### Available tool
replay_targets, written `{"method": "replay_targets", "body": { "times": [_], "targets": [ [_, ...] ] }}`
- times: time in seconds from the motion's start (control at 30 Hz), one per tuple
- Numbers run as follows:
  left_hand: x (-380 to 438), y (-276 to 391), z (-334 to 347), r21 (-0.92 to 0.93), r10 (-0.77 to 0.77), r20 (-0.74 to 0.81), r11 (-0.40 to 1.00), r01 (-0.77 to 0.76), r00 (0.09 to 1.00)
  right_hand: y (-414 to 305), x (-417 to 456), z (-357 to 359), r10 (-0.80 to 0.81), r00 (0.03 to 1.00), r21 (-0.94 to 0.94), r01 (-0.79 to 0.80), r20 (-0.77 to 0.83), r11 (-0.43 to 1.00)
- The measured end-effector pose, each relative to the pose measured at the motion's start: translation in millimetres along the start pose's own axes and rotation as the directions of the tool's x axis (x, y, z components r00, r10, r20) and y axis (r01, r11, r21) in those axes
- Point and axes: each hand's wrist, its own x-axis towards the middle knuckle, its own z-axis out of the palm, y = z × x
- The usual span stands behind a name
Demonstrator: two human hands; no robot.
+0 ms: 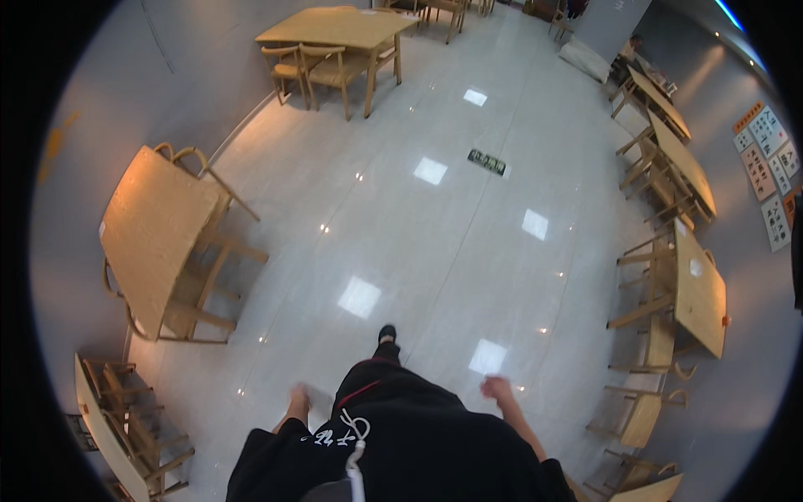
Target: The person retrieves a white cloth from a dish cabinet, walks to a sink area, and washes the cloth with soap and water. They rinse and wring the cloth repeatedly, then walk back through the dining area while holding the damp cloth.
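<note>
My left hand [300,396] hangs at my left side above the tiled floor [439,251]. It is small and blurred, and I see nothing in it. On the other side, my right hand [497,387] is held a little out from my body, its fingers loosely curled as far as the blur shows. No object is visible in it either. Neither hand touches any furniture. Between them is my black clothing [426,433], with a pale cord [356,448] hanging over it. One dark shoe [388,332] points forward on the floor.
Wooden tables stand along both walls, one at left [160,232] and one at right [699,292], with chairs [326,66] beside them. A floor sticker [487,162] bears writing. A person [630,50] is at the far right, near a pillar [602,34].
</note>
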Motion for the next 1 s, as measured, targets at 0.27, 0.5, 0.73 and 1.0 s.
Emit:
{"method": "replay_targets", "body": {
  "times": [0.27,0.5,0.73,1.0],
  "targets": [
    [218,168,-501,-0.939,-0.068,-0.308,0.184,-0.292,0.949,-51,28,-2,0.147,0.989,-0.028,-0.147,-0.001,0.989],
    [282,258,-647,-0.754,-0.034,-0.531,0.475,-0.454,0.847,-196,116,-34,0.204,0.976,-0.075,-0.210,-0.082,0.975],
    [347,205,-545,-0.048,0.289,-0.229,0.950,-0.308,0.929,-409,344,-77,0.116,0.991,0.036,-0.114,-0.064,0.993],
    [475,214,-609,-0.108,0.071,0.000,0.992,-0.070,0.997,-686,487,-69,-0.198,0.970,0.088,0.212,-0.141,0.973]
  ]
}}
